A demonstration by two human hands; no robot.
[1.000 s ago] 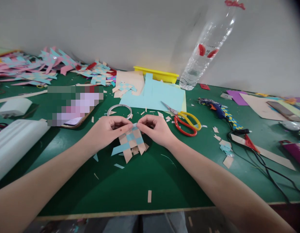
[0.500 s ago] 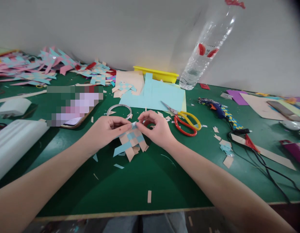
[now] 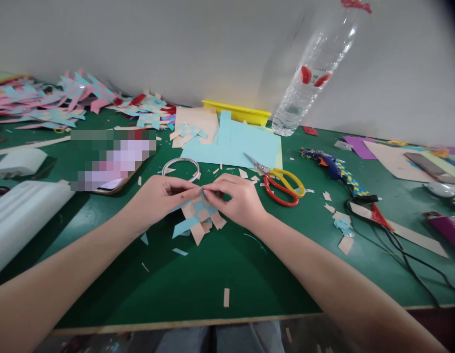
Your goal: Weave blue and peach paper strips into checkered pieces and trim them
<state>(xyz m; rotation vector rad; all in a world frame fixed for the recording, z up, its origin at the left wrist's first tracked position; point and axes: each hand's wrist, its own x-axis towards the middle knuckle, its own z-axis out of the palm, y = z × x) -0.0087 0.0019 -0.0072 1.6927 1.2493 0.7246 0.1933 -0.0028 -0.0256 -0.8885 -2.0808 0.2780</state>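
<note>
A small woven paper piece point(image 3: 198, 215) in light blue and peach checks hangs between my hands, its loose strip ends pointing down over the green table point(image 3: 190, 289). My left hand point(image 3: 168, 196) pinches its upper left edge between thumb and fingers. From the other side my right hand point(image 3: 235, 198) has thumb and index finger closed on the top edge, its tips touching those of the left. The fingers partly hide the upper edge. Just behind my left hand lies a silver ring-shaped roll point(image 3: 181, 160). Scissors point(image 3: 282, 186) with red and yellow handles lie right of my right hand.
Light blue paper sheets point(image 3: 245, 142) lie behind the hands, before a yellow tray point(image 3: 242, 113). A clear plastic bottle point(image 3: 312, 78) leans at the back. A phone point(image 3: 120, 164) and white charger point(image 3: 21, 162) are left; cables point(image 3: 400, 250) run along the right. Woven pieces point(image 3: 47, 100) pile back left.
My right hand has tilted down and its fingers have drawn together, pinching the top edge closer to my left fingertips. The woven paper has barely shifted.
</note>
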